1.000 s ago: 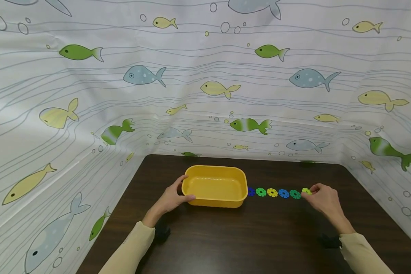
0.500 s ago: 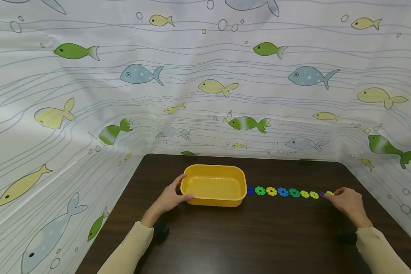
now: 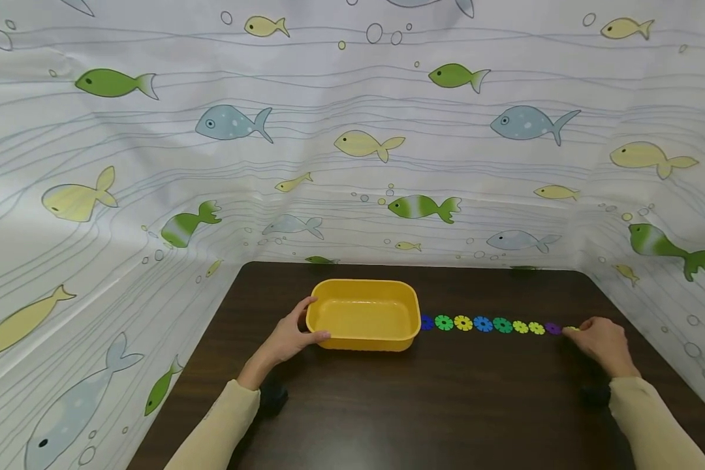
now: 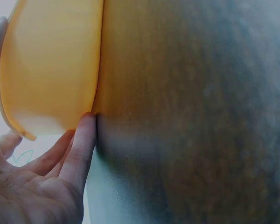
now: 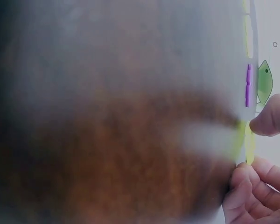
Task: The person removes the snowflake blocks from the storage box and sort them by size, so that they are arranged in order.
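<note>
A yellow rectangular plastic bin (image 3: pixel 364 343) stands on the dark table with nothing inside. My left hand (image 3: pixel 284 339) holds its left end, thumb at the front wall and fingers round the side. To the bin's right runs a row of flower-shaped plastic discs in blue, green, yellow and purple. At the row's right end, my right hand (image 3: pixel 604 344) pinches a yellow disc (image 5: pixel 249 144) between thumb and fingers, which partly cover it in the head view. Just left of those fingers lies a purple disc (image 3: pixel 553 328).
The dark wood-look table (image 3: pixel 423 405) ends at a white fish-print sheet (image 3: pixel 305 150) rising behind and at both sides. The leftmost disc, a dark blue one (image 3: pixel 427 322), sits right at the bin's right side.
My right hand has moved right along the row, and more yellow discs and the purple one now show where it was. The left hand keeps its hold on the bin.
</note>
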{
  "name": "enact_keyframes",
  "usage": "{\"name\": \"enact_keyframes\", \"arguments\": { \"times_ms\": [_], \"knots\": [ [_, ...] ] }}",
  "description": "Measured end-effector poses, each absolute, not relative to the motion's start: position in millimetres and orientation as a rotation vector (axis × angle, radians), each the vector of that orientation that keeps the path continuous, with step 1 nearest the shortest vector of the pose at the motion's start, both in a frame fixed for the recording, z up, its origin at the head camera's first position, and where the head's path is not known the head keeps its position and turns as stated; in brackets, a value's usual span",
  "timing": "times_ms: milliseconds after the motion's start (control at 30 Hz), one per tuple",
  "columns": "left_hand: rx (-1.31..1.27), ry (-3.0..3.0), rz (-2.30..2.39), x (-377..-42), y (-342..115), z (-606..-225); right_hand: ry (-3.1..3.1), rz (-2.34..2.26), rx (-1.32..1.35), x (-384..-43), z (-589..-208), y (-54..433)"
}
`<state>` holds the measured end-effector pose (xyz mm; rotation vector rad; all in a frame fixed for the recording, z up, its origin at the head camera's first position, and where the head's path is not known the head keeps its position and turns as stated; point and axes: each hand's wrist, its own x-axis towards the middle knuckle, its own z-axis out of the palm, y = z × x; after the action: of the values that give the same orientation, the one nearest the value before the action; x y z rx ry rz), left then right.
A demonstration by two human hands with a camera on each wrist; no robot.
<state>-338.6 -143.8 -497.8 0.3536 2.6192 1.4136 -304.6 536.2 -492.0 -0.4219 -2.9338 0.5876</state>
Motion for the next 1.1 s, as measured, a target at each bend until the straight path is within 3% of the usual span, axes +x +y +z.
{"name": "enact_keyframes", "arguments": {
  "times_ms": [600, 833, 1100],
  "knots": [
    [0.347, 2.634, 1.385, -337, -145, -493, -2.843, 0.711, -0.468, -304, -500, 526],
    [0.425, 2.654, 1.386, -356, -157, -530, -2.858, 0.665, -0.412, -302, -504, 526],
    [0.330, 2.626, 1.389, -338, -145, -499, -2.838, 0.706, -0.453, -299, -505, 524]
  ]
}}
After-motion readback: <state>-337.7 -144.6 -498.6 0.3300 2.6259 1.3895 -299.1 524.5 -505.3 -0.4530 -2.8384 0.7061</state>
